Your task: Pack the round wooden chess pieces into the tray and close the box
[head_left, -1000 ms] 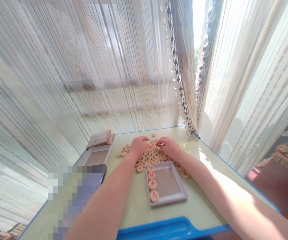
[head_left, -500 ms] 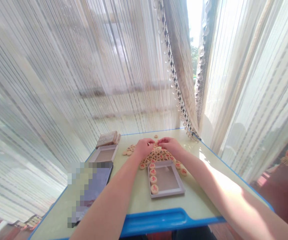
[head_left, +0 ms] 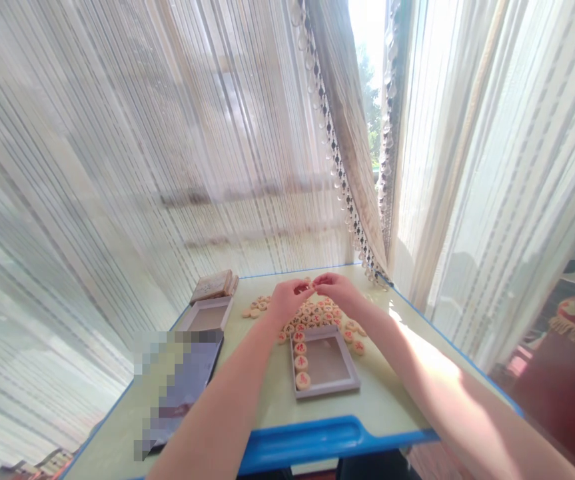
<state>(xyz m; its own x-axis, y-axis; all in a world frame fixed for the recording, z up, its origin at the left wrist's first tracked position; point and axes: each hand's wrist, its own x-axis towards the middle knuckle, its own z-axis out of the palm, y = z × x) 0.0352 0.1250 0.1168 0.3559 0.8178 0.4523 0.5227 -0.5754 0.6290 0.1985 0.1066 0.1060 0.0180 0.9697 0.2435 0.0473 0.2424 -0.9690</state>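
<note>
Both my hands hover over a heap of round wooden chess pieces (head_left: 317,313) with red and black characters on a pale green table (head_left: 392,393). My left hand (head_left: 287,299) has its fingers curled, and my right hand (head_left: 336,288) pinches toward it; the fingertips meet around one small piece (head_left: 311,285) held just above the heap. In front of the heap lies a shallow grey box tray (head_left: 340,383) with three red-marked pieces (head_left: 300,363) lined up along its left wall.
A second shallow tray (head_left: 207,317) and a wooden box (head_left: 212,285) sit at the back left. A dark flat object (head_left: 187,380), partly blurred out, lies at the left. The table has a blue rim (head_left: 307,440). Sheer curtains (head_left: 117,167) hang close behind and to the right.
Both hands have lifted from lying on the heap and come together, fingertips now meeting on a piece above it. The camera has tilted up a little.
</note>
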